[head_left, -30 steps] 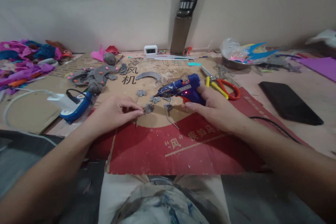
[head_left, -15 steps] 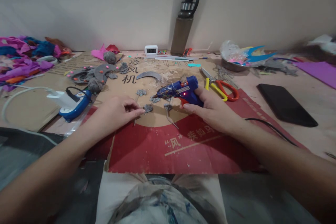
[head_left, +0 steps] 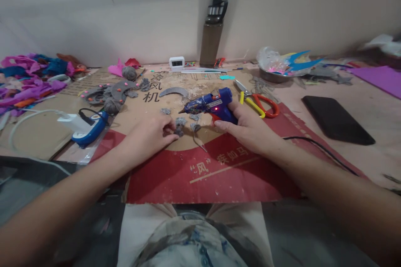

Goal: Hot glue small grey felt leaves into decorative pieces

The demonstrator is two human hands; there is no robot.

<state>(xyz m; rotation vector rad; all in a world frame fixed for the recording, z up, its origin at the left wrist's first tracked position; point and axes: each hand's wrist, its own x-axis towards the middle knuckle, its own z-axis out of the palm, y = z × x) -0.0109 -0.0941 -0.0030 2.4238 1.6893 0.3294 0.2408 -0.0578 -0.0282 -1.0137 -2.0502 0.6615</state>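
Observation:
In my right hand (head_left: 242, 123) is a blue glue gun (head_left: 208, 103), its red light lit and its nozzle pointing left. My left hand (head_left: 153, 131) is closed, thumb and fingers pinching at a small grey crumpled flower (head_left: 178, 132) low over the cardboard. The exact grip is partly hidden by the fingers. Just beyond it, below the nozzle, is another grey flower (head_left: 181, 122). A grey flower with a stem (head_left: 195, 127) lies to the right, and more small grey pieces lie close by.
A red and brown cardboard sheet (head_left: 219, 192) covers the work area. Scissors (head_left: 265, 106) and a black phone (head_left: 338, 119) lie right. A blue power strip (head_left: 90, 131) stands left, near grey decorated pieces (head_left: 120, 89). Behind are a bottle (head_left: 211, 39), a small clock (head_left: 177, 63) and a metal bowl (head_left: 278, 76).
My left hand has shifted slightly right with the small grey flower, closer under the glue gun's nozzle. The glue gun has moved a little left in the view, which has also shifted.

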